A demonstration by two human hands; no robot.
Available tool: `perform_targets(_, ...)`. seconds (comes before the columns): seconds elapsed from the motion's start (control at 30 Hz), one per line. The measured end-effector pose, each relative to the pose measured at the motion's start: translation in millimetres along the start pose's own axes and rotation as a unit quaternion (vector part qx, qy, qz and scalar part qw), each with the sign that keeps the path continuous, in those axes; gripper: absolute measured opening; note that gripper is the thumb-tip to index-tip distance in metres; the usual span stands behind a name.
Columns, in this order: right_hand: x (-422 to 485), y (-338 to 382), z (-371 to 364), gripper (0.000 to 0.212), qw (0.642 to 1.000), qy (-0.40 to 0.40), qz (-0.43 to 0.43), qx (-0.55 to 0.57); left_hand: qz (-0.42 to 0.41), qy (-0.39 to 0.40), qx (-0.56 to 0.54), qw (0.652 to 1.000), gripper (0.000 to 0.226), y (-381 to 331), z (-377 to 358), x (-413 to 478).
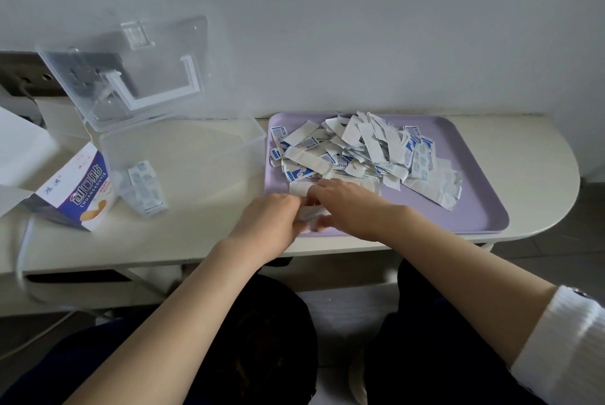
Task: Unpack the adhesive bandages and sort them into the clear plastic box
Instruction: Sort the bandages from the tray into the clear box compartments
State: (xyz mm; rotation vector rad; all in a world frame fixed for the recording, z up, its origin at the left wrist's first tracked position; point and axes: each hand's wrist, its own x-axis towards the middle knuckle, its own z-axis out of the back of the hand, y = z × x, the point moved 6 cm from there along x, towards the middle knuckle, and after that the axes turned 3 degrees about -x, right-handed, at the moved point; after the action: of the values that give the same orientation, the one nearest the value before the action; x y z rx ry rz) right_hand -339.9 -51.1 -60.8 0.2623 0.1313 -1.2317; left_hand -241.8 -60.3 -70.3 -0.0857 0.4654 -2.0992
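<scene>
Both our left hand (pixel 271 218) and right hand (pixel 347 205) pinch one bandage (pixel 311 213) between them, close together to tear its wrapper

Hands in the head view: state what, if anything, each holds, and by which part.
Both pinch one white bandage wrapper at the near edge of the purple tray: left hand at its left end, right hand at its right end. Finger detail blurred.

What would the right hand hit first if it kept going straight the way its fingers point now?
Probably the white bandage wrapper that both hands hold, then the left hand just behind it. The right hand points left toward them, above the purple tray; depth is unclear.
</scene>
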Motion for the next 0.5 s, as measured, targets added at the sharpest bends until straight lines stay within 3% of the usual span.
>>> perform_targets(0.13,-1,-8,10,0.042,0.998,-0.035,-0.029,0.038,0.021,-0.057,0.013,0.998,0.011,3,11,-1)
perform_targets(0.23,0,-15,21,0.032,0.990,-0.099,-0.052,0.091,0.028,-0.127,0.004,0.992,0.009,4,24,-2)
perform_targets(0.3,2,-18,21,0.025,0.988,-0.111,-0.062,0.090,0.024,-0.128,-0.018,0.991,0.010,5,24,-1)
perform_targets(0.5,6,-21,1,0.047,0.995,-0.050,-0.058,0.057,-0.014,-0.084,-0.039,0.996,0.044,2,3,2)
